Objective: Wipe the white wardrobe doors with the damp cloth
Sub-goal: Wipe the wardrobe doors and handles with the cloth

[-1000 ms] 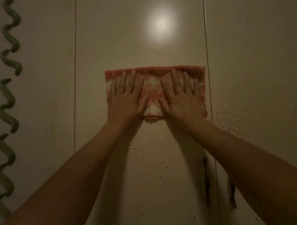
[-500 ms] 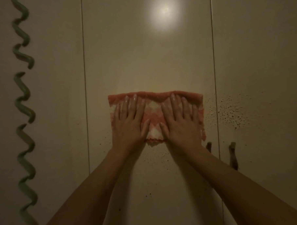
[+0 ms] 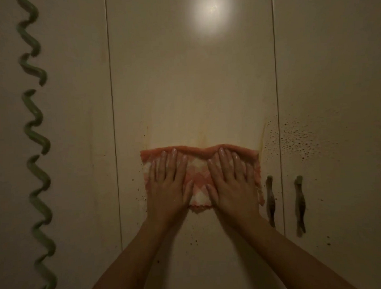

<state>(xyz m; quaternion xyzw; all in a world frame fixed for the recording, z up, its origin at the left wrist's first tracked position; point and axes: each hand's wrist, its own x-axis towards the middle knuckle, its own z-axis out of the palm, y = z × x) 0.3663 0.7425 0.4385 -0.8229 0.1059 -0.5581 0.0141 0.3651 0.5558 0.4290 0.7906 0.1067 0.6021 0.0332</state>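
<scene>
A: Head view, dim light. Largest item: white wardrobe, three doors across the frame. Middle door (image 3: 193,89) fills the centre; a round glare spot (image 3: 211,12) sits near its top.

B: Side panels?

A: Left door (image 3: 76,149) carries a green wavy strip (image 3: 35,133) running top to bottom. Right door (image 3: 335,72) shows a cloud of dark specks (image 3: 298,137) just past the seam, at cloth height. More specks scattered low on the middle door.

B: Cloth position?

A: Cloth (image 3: 197,179), orange and white checked, lies flat against the middle door, lower half, its right edge nearly at the seam. Faint yellowish streaks (image 3: 203,135) rise above its top edge.

B: Hands?

A: Left hand (image 3: 167,189) spread flat, palm pressing the cloth's left part, fingers pointing up. Right hand (image 3: 233,186) the same on the right part. Neither grips; both are wide and pushing the cloth to the door. Thumbs close together, not touching.

B: Smaller items?

A: Two dark handles: one (image 3: 270,201) on the middle door just beside the cloth's right edge, one (image 3: 300,206) on the right door.
</scene>
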